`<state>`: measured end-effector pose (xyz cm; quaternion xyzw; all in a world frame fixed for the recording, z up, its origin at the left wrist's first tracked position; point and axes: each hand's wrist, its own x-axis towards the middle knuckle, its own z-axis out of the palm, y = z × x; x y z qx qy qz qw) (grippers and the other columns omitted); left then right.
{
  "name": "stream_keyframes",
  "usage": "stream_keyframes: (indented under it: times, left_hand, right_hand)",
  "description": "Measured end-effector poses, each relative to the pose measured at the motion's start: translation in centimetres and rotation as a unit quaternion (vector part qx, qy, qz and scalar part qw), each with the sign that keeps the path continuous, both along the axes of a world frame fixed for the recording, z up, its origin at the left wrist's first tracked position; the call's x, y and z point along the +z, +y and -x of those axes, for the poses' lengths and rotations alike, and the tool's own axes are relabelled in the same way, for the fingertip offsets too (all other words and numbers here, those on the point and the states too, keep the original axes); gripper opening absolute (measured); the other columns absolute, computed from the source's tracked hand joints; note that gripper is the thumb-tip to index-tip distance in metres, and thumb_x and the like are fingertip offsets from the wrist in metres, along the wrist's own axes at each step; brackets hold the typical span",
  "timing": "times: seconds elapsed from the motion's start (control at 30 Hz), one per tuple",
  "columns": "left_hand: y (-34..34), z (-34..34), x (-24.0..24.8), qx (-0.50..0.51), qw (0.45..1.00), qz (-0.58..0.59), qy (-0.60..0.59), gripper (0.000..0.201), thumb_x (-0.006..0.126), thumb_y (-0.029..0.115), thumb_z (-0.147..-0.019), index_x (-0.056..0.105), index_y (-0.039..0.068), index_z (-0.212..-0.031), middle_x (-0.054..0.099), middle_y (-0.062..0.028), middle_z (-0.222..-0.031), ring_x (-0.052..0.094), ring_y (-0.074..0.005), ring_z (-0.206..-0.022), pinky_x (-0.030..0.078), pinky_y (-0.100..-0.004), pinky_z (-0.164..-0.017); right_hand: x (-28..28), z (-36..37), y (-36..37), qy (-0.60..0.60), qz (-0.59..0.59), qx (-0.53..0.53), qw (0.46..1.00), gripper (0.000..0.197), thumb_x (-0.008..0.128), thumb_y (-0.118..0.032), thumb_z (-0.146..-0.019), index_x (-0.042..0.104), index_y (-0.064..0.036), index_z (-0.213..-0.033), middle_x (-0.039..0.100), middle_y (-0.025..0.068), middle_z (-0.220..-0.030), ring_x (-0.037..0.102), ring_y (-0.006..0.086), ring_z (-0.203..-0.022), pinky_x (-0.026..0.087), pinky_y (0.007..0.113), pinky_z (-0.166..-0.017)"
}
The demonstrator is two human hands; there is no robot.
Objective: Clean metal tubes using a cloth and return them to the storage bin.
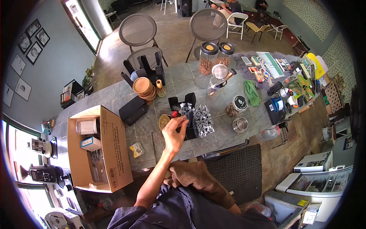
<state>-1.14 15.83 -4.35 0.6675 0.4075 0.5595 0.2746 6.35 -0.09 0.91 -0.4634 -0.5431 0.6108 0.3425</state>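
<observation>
Over the near side of the tiled counter [213,147], my left hand [174,135] is closed, thumb and fingertips pinched together. Something tiny may be between them, too small to name. Just beyond and right of the fingertips stands a black divided holder [190,131], filled with many silver foil-wrapped sticks [203,120]. A red-ended object [174,114] and a small yellowish bowl [164,121] are close by the hand. Brown cloth [194,176] lies in front of my body, across my right arm. My right hand is hidden there, so its fingers do not show.
An open cardboard box [118,152] with jars and packs stands left. Behind are stacked wooden bowls [145,87], a black case [132,110] and a bamboo whisk [161,89]. Lidded jars [207,63], a glass [240,124] and a green cloth [251,92] stand or lie rightward.
</observation>
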Motion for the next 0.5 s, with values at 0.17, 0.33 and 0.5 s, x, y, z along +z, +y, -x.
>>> stream_keyframes:
  times: [0.17, 0.33, 0.5]
  left_hand:
    - [0.0, -0.8, -2.6, 0.001, 0.997, 0.042, 0.067, 0.019, 0.082, 0.001, -0.087, 0.076, -0.001, -0.105, 0.075, -0.0126, -0.101, 0.077, -0.0239, -0.081, 0.062, -0.0316, -0.071]
    - [-1.4, 0.9, -0.7, 0.037, 0.982, 0.064, 0.175, 0.03, 0.088, 0.013, -0.083, 0.077, 0.002, -0.108, 0.074, -0.0112, -0.098, 0.074, -0.0246, -0.079, 0.06, -0.0315, -0.065]
    - [-6.1, 6.9, 8.5, 0.013, 0.978, 0.174, 0.117, 0.031, 0.085, 0.007, -0.084, 0.078, 0.003, -0.114, 0.074, -0.0088, -0.091, 0.072, -0.0153, -0.079, 0.057, -0.0283, -0.06]
  right_hand:
    - [-0.3, -2.6, 1.4, -0.032, -0.059, 0.052, 0.996, 0.006, 0.062, -0.011, -0.102, 0.06, -0.0052, -0.099, 0.069, 0.0009, -0.08, 0.07, 0.0091, -0.074, 0.055, 0.027, -0.064]
    - [0.3, -3.4, 3.4, -0.088, -0.087, 0.105, 0.987, 0.004, 0.061, -0.009, -0.102, 0.06, -0.0054, -0.1, 0.069, 0.0008, -0.08, 0.07, 0.009, -0.074, 0.055, 0.027, -0.065]
    - [1.1, -2.6, 4.0, -0.135, -0.106, 0.162, 0.972, 0.003, 0.06, -0.008, -0.102, 0.061, -0.0057, -0.1, 0.069, 0.0007, -0.081, 0.069, 0.0088, -0.074, 0.055, 0.026, -0.066]
